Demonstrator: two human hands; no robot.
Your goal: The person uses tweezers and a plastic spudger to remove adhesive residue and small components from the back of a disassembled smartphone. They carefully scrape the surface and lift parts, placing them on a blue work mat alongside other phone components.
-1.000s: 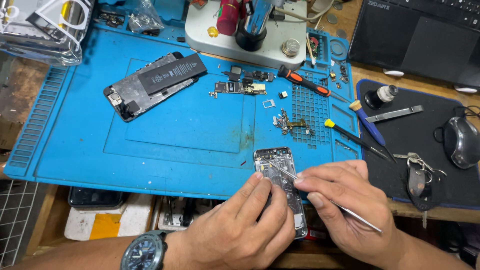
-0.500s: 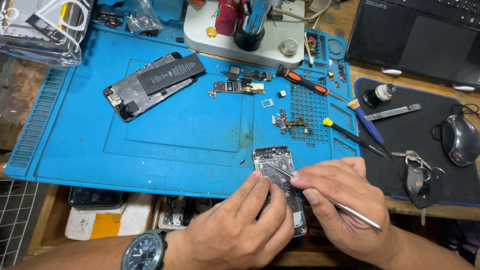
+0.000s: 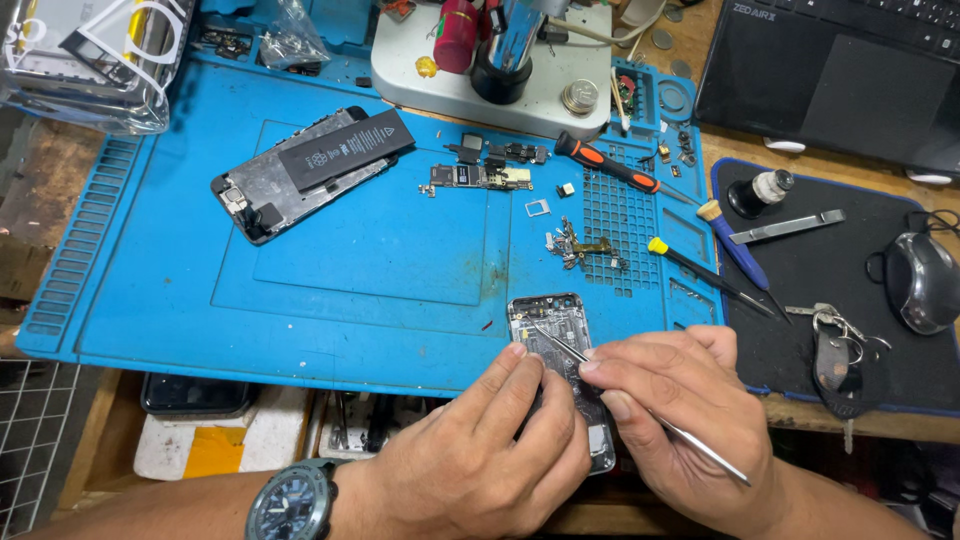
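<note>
Little has changed over the last second: your left hand (image 3: pixel 480 455) still pins the opened phone chassis (image 3: pixel 560 375) at the blue mat's (image 3: pixel 150 300) near edge, fingers pressed together on its side. Your right hand (image 3: pixel 680 420) keeps its fingers pinched on the tweezers (image 3: pixel 640 410), tips inside the chassis's upper half. Open mat lies left; loose screws and screwdrivers (image 3: pixel 700 270) crowd the right.

Your left hand (image 3: pixel 490 460) hides the phone housing's (image 3: pixel 560 350) lower half | laptop (image 3: pixel 830 80) cut off by the top edge | screws by the flex cable (image 3: pixel 585 248) too small to tell
</note>
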